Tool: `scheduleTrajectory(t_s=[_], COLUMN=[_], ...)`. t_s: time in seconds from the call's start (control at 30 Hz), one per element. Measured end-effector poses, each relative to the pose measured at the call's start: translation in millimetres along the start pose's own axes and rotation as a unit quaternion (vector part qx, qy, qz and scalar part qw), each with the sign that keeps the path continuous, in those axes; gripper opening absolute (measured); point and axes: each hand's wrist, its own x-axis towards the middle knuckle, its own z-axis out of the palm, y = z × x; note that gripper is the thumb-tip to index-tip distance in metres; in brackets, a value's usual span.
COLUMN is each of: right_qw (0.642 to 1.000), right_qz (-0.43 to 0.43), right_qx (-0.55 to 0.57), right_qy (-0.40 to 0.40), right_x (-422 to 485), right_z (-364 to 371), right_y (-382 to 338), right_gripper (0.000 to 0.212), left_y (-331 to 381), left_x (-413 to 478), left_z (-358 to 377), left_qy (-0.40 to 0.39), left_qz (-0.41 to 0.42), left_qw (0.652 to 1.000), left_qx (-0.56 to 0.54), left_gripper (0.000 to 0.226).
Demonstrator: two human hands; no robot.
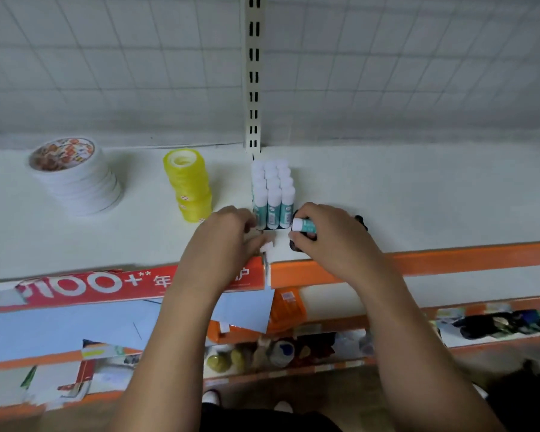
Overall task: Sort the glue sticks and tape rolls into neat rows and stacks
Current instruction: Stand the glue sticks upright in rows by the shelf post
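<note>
Right grip clasps a glue stick beside the standing block of sticks; left grip too blurred to tell.

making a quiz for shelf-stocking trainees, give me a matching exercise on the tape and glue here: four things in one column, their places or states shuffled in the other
1. white tape stack
2. yellow tape stack
3. glue stick block
4. single glue stick

a. held sideways in the right hand
b. standing upright in rows in front of the slotted post
c. farthest left on the shelf
d. just left of the glue stick block

Pairs: 1-c, 2-d, 3-b, 4-a
</note>
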Motion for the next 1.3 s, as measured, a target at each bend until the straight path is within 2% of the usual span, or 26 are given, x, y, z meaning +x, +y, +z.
scheduleTrajectory(t_s=[0.2, 0.33, 0.73, 0.9, 1.0, 1.13, 1.23, 1.3], right_qw=[0.999, 0.999, 0.996, 0.996, 0.996, 0.996, 0.995, 0.994], right_qz=[0.018, 0.037, 0.075, 0.075, 0.069, 0.047, 0.031, 0.017], right_qx=[0.005, 0.007, 0.043, 0.049, 0.064, 0.069, 0.087, 0.104], right_qy=[0.026, 0.039, 0.021, 0.011, -0.009, -0.032, -0.026, -0.022], right_x=[14, 25, 72, 80, 75, 59, 44, 34], right_z=[-4, -3, -3, -4, -5, -10, -13, -14], right_y=[-2, -5, -4, 0, 4, 9, 11, 12], right_gripper=[0.04, 0.03, 0.024, 0.027, 0.035, 0.032, 0.026, 0.023], left_y=[7, 9, -2, -4, -2, 8, 19, 26], left_x=[15, 27, 78, 87, 82, 69, 60, 55], left_z=[2, 4, 3, 1, -3, -7, -2, 6], left_qy=[0.045, 0.037, 0.023, 0.016, 0.043, 0.076, 0.041, 0.008], left_qz=[-0.03, -0.054, -0.046, -0.052, -0.054, -0.015, 0.02, 0.037], left_qw=[0.999, 0.998, 0.999, 0.998, 0.998, 0.997, 0.999, 0.999], left_qx=[-0.007, -0.02, -0.002, -0.01, -0.011, 0.002, -0.009, -0.021], left_gripper=[0.034, 0.032, 0.028, 0.029, 0.032, 0.019, 0.012, 0.02])
